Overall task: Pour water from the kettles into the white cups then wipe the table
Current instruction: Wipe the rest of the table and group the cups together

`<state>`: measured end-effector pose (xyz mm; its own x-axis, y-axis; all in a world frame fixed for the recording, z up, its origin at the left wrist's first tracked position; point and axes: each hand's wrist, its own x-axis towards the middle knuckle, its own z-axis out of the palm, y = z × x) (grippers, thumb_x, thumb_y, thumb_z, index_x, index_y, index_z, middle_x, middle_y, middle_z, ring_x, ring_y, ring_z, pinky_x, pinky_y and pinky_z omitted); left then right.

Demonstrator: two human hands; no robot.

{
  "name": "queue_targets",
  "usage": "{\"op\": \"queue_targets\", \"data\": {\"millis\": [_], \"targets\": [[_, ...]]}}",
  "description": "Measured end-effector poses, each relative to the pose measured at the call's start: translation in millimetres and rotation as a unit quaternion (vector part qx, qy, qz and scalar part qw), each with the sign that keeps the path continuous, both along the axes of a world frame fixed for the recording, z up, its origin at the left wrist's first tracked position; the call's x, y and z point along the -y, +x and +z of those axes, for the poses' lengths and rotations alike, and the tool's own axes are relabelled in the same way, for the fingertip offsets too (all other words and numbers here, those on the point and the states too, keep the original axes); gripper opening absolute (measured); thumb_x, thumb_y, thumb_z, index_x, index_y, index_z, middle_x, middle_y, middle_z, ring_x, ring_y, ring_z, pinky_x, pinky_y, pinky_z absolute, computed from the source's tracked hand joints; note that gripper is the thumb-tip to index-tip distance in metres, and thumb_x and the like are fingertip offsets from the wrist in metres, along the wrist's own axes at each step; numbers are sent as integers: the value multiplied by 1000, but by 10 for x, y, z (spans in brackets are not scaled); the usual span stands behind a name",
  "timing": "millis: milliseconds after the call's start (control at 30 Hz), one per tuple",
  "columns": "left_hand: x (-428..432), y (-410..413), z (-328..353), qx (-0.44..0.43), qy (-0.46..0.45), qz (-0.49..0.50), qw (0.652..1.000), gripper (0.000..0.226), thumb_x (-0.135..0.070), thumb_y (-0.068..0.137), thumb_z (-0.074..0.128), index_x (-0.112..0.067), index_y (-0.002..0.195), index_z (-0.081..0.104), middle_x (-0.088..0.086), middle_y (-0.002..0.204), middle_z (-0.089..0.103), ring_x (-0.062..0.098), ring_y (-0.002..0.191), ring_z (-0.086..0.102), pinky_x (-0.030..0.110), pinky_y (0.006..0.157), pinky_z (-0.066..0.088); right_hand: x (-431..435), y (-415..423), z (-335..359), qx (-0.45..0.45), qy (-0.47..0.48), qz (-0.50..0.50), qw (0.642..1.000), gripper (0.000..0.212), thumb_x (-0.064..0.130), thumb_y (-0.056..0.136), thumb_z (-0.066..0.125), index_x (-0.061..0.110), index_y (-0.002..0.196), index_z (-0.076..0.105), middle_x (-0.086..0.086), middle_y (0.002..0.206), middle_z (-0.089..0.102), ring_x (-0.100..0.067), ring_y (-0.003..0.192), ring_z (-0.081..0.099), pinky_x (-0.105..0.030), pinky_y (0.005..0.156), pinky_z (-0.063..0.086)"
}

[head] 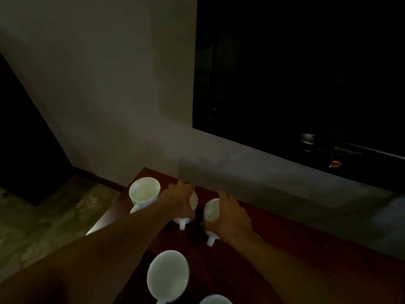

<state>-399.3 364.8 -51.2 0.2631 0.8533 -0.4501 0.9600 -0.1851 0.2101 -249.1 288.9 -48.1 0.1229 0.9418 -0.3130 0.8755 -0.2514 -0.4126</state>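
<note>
Several white cups stand on a dark red-brown table (274, 249) in dim light. My left hand (178, 199) is wrapped over a middle cup (194, 201) near the wall, covering most of it; the cup's handle points toward me. My right hand (228, 216) grips the cup beside it (211, 210) from the right side. A far-left cup (143, 191) stands free at the table's back corner. A nearer cup (167, 275) and the rim of another (215, 300) sit at the bottom edge. No kettle is in view.
A white wall (131, 95) rises right behind the table. A dark television (306, 84) with a small red light (335, 163) hangs at the upper right. Patterned floor (43, 216) lies left of the table's edge.
</note>
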Motion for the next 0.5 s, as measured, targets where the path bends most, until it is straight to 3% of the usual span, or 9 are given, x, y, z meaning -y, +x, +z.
{"op": "queue_targets", "data": {"millis": [267,500], "targets": [[46,372,192,-32,-17,9,999,97,-31,65,89,-14,144,35,12,144,44,33,132,46,43,104,47,64,242,64,7,-19,-10,1000,111,44,70,88,23,154,19,-8,149,43,-31,135,47,-41,99,49],[324,1092,360,-4,29,-40,999,82,-40,70,84,-15,137,42,10,138,45,31,126,48,41,97,50,424,1077,239,1,-15,-48,999,116,45,67,88,27,156,16,-6,149,45,-30,134,47,-40,97,51]]}}
